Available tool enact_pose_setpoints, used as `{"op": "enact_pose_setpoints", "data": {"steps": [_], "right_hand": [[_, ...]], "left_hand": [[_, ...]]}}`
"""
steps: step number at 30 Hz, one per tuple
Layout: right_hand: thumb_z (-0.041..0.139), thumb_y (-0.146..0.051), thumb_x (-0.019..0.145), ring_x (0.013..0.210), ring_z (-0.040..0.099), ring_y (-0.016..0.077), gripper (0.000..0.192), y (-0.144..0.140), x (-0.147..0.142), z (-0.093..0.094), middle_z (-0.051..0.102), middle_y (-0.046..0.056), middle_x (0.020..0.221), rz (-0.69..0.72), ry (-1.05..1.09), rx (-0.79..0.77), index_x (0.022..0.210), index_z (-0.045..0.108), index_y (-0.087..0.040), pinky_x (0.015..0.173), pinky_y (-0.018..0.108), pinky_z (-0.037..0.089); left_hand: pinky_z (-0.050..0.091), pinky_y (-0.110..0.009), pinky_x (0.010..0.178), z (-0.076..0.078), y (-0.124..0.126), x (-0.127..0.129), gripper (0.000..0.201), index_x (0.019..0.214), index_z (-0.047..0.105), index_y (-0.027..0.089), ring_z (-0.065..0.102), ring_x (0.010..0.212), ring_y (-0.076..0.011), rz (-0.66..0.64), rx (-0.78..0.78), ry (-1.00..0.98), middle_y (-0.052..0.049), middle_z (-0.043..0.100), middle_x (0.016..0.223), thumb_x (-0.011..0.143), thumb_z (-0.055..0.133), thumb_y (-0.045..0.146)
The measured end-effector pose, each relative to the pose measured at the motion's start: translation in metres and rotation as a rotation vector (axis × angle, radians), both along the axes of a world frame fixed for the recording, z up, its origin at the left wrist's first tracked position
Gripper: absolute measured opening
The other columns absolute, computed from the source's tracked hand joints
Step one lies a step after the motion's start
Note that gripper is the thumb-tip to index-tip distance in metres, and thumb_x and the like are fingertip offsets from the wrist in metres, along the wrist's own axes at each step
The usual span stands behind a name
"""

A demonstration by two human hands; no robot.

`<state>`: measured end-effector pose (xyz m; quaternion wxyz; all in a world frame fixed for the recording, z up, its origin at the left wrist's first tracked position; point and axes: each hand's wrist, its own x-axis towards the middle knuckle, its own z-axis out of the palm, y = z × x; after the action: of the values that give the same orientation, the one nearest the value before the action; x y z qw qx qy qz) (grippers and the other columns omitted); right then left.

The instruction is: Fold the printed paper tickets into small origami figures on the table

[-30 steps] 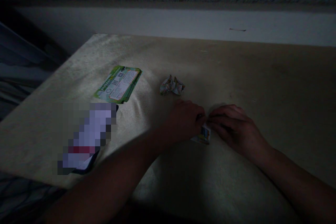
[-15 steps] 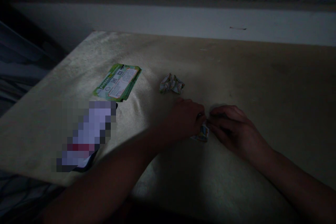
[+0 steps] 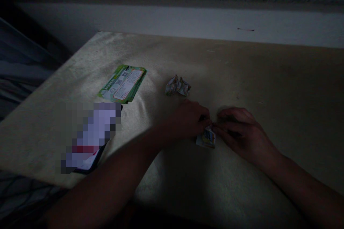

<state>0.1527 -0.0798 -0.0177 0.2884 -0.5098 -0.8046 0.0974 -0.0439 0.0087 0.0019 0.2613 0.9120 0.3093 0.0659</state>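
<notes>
Dim light is falling across a pale tabletop (image 3: 268, 78), with a lighter strip of floor running behind it and a speckled rug edge showing at the very top of the view. At the far left, a dark flat object, blurred out in the picture (image 3: 91, 137), is lying near the table's front edge, tilted along a diagonal. Just beyond it, a small stack of green printed leaflets (image 3: 123, 83) is resting flat, angled the same way and sitting close to the blurred object's upper end. Further right, near the table's middle, a crumpled ball of printed paper (image 3: 177, 86) is sitting alone, apart from the leaflets and just behind the hands.

The person's left hand (image 3: 188, 120) is reaching in from the lower left, its forearm crossing the front edge of the table, and its fingers are curling closed onto the top of a small folded piece of printed paper (image 3: 206, 139). That piece is lying on the table directly between the two hands, its lower part showing below the fingertips. The right hand (image 3: 239, 132) is coming in from the lower right, palm down, and its fingertips are pinching the same paper's upper edge, meeting the left hand's fingertips there.
</notes>
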Motion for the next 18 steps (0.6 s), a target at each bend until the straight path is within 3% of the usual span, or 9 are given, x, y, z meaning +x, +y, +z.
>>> {"op": "enact_pose_setpoints", "data": {"steps": [7, 18], "right_hand": [[0.073, -0.032, 0.086, 0.098, 0.065, 0.026, 0.011, 0.0007, -0.0022, -0.0022, 0.068, 0.009, 0.099, -0.023, -0.028, 0.016, 0.084, 0.076, -0.021, 0.084, 0.044, 0.051], [0.075, -0.037, 0.084, 0.106, 0.063, 0.0284, 0.019, -0.0054, -0.0011, -0.0007, 0.068, 0.009, 0.108, -0.037, -0.098, 0.001, 0.095, 0.077, -0.022, 0.092, 0.047, 0.05]], "left_hand": [[0.043, -0.034, 0.079, 0.0007, -0.0011, 0.0018, 0.021, 0.08, 0.071, 0.015, 0.065, 0.077, -0.0189, 0.003, 0.025, 0.025, -0.004, 0.069, 0.074, 0.088, 0.055, 0.025], [0.043, -0.036, 0.081, 0.0024, -0.0037, 0.0037, 0.023, 0.084, 0.071, 0.014, 0.065, 0.081, -0.0204, 0.019, 0.047, 0.066, -0.006, 0.07, 0.08, 0.09, 0.052, 0.027]]}}
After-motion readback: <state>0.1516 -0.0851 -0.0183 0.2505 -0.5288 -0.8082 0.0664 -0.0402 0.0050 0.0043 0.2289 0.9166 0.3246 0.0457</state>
